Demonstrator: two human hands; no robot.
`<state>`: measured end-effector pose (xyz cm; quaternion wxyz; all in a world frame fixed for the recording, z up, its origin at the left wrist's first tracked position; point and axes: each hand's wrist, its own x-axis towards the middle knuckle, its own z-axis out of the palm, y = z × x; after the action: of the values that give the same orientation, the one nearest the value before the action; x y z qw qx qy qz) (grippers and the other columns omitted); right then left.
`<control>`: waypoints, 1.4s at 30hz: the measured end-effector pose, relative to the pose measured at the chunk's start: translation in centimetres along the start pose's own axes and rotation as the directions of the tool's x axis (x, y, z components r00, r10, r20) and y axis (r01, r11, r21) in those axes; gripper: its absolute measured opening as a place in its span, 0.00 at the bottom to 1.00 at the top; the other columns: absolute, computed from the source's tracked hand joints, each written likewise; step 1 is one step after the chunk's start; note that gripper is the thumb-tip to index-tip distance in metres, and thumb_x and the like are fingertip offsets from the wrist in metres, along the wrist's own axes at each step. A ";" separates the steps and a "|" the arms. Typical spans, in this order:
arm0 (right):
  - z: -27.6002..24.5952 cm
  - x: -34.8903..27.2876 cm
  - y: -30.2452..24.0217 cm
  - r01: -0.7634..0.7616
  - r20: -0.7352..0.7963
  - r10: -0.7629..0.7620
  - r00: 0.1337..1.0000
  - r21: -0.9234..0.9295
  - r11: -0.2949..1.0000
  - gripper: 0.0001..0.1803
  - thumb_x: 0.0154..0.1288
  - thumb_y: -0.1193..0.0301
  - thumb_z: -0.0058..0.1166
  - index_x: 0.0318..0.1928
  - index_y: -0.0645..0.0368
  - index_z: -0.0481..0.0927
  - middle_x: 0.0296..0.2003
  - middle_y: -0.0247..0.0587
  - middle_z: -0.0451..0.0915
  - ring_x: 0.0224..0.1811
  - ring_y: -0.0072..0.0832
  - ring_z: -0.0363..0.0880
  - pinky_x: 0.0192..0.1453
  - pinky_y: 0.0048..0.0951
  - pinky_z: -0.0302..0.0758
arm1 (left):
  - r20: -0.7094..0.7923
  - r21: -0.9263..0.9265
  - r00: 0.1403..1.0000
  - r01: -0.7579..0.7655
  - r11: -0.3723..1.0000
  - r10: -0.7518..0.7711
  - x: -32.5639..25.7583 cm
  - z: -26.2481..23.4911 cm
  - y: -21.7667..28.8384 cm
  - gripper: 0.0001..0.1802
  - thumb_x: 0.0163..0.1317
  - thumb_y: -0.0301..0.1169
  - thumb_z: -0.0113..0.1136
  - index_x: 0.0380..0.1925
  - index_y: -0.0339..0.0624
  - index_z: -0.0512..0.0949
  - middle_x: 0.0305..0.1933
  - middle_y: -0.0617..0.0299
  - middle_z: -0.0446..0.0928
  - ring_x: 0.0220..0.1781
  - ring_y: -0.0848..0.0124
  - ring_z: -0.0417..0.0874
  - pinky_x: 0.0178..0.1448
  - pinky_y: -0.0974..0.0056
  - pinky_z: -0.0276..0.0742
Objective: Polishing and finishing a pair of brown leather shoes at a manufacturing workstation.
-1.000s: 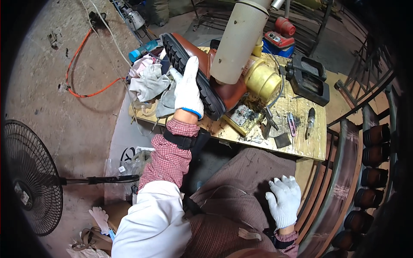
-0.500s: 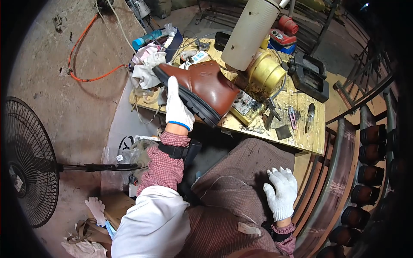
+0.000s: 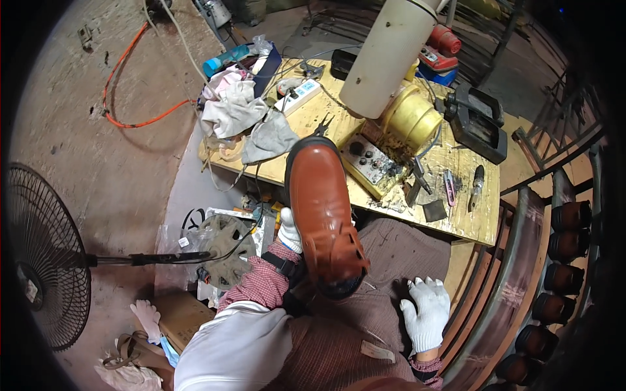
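A reddish-brown leather shoe [image 3: 318, 195] with a black sole is held up over the near edge of the workbench. Its toe points away from me, and its ankle opening faces me. My left hand [image 3: 289, 229], in a white knit glove, grips it from the left side and beneath; most of the fingers are hidden behind the shoe. Resting on my right thigh, my right hand [image 3: 425, 311] wears the same kind of glove. Its fingers lie loosely spread, with nothing in them.
The wooden workbench [image 3: 469, 218] carries a control box [image 3: 368, 159], pliers [image 3: 322, 125], a pink cutter [image 3: 449, 187], a white power strip [image 3: 298, 96] and rags [image 3: 228, 116]. A yellow-ended machine [image 3: 411, 120] overhangs it. Racked shoes [image 3: 562, 278] stand right; a fan [image 3: 45, 260] stands left.
My left hand has drawn the shoe toward me and turned it, from lying sideways with its sole toward me to toe-away with its upper showing. My right hand has stayed on my thigh.
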<state>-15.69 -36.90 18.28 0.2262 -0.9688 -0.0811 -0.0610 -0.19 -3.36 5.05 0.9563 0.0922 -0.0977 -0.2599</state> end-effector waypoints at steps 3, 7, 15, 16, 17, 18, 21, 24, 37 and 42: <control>-2.5 0.8 -1.6 0.002 0.035 0.002 0.999 -0.103 0.995 0.31 0.50 0.61 0.73 0.55 0.62 0.84 0.56 0.57 0.81 0.56 0.54 0.80 0.66 0.54 0.75 | 0.002 0.126 0.998 0.066 0.990 -0.067 0.4 -4.4 1.0 0.62 0.55 0.65 0.77 0.81 0.42 0.61 0.79 0.43 0.68 0.77 0.44 0.74 0.78 0.34 0.72; -5.6 2.1 -4.3 0.199 0.147 -0.198 0.969 0.003 0.980 0.32 0.48 0.61 0.71 0.56 0.56 0.82 0.49 0.44 0.78 0.47 0.45 0.80 0.54 0.39 0.79 | -0.118 0.183 0.977 0.196 0.963 -0.176 -0.1 -5.0 0.5 0.66 0.49 0.67 0.80 0.81 0.43 0.61 0.80 0.44 0.67 0.76 0.44 0.75 0.78 0.33 0.73; -12.6 1.0 -5.1 0.433 -0.144 -0.452 0.880 -0.144 0.890 0.12 0.63 0.60 0.62 0.43 0.50 0.88 0.37 0.38 0.78 0.32 0.33 0.78 0.35 0.32 0.79 | -0.127 -0.094 0.958 0.245 0.965 -0.256 4.5 3.8 -9.9 0.61 0.54 0.68 0.74 0.80 0.43 0.62 0.79 0.48 0.69 0.76 0.49 0.74 0.79 0.37 0.74; -14.1 0.2 -4.5 0.324 -0.154 -0.345 0.926 -0.147 0.935 0.16 0.62 0.55 0.64 0.42 0.53 0.86 0.33 0.38 0.77 0.32 0.35 0.79 0.34 0.35 0.78 | -0.102 -0.213 0.986 0.110 0.971 -0.135 4.4 3.9 -11.6 0.58 0.60 0.67 0.70 0.80 0.43 0.61 0.78 0.47 0.70 0.75 0.49 0.76 0.76 0.36 0.76; -14.7 -0.7 -4.4 0.198 -0.345 -0.254 0.904 -0.189 0.962 0.24 0.65 0.52 0.65 0.48 0.61 0.85 0.45 0.48 0.80 0.41 0.44 0.81 0.44 0.41 0.79 | -0.093 -0.328 0.996 -0.033 0.944 0.002 4.5 3.6 -12.7 0.54 0.65 0.66 0.66 0.80 0.44 0.61 0.77 0.46 0.70 0.74 0.48 0.77 0.73 0.36 0.79; -15.5 -1.5 -4.1 0.056 -0.432 -0.188 0.882 -0.301 0.952 0.32 0.68 0.49 0.66 0.55 0.68 0.84 0.56 0.59 0.83 0.49 0.52 0.84 0.53 0.48 0.80 | -0.106 -0.269 0.994 -0.049 0.962 0.020 4.5 2.8 -12.8 0.52 0.69 0.66 0.61 0.80 0.43 0.60 0.77 0.45 0.70 0.73 0.48 0.79 0.71 0.36 0.81; -15.4 -3.2 -3.1 -0.111 -0.456 -0.047 0.889 -0.314 0.943 0.34 0.71 0.55 0.65 0.66 0.70 0.80 0.71 0.66 0.74 0.59 0.55 0.80 0.64 0.48 0.75 | -0.271 0.246 0.955 0.189 0.951 -0.119 4.5 -0.3 -7.3 0.48 0.77 0.67 0.47 0.81 0.42 0.54 0.76 0.40 0.69 0.69 0.45 0.82 0.67 0.38 0.88; -12.7 -3.4 -2.0 -0.069 -0.369 -0.028 0.929 -0.248 0.966 0.35 0.62 0.64 0.69 0.68 0.67 0.79 0.73 0.67 0.73 0.59 0.54 0.80 0.64 0.47 0.75 | -0.262 0.269 0.963 0.143 0.952 -0.071 4.7 -1.1 -2.3 0.57 0.70 0.78 0.43 0.80 0.40 0.58 0.74 0.40 0.71 0.69 0.49 0.82 0.67 0.41 0.89; -4.7 11.9 -1.8 0.123 -0.227 -0.003 0.974 0.518 0.846 0.58 0.55 0.56 0.80 0.79 0.68 0.63 0.79 0.58 0.66 0.83 0.50 0.64 0.84 0.42 0.63 | -0.279 0.232 0.881 0.448 0.863 -0.382 1.4 5.3 -3.5 0.68 0.50 0.70 0.76 0.82 0.41 0.58 0.80 0.44 0.66 0.76 0.46 0.74 0.79 0.33 0.71; -3.9 16.8 -2.1 0.146 -0.391 -0.019 0.920 0.298 0.943 0.17 0.75 0.66 0.59 0.55 0.65 0.86 0.44 0.48 0.87 0.46 0.39 0.86 0.54 0.36 0.80 | -0.101 0.116 0.800 0.599 0.792 -0.591 1.1 1.4 -3.2 0.61 0.55 0.61 0.77 0.81 0.41 0.61 0.82 0.45 0.65 0.78 0.46 0.72 0.82 0.37 0.68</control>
<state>0.05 -34.61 25.20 0.3893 -0.8839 -0.0855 -0.2446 -1.14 -6.83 5.85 0.8194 0.1937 -0.0534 -0.5368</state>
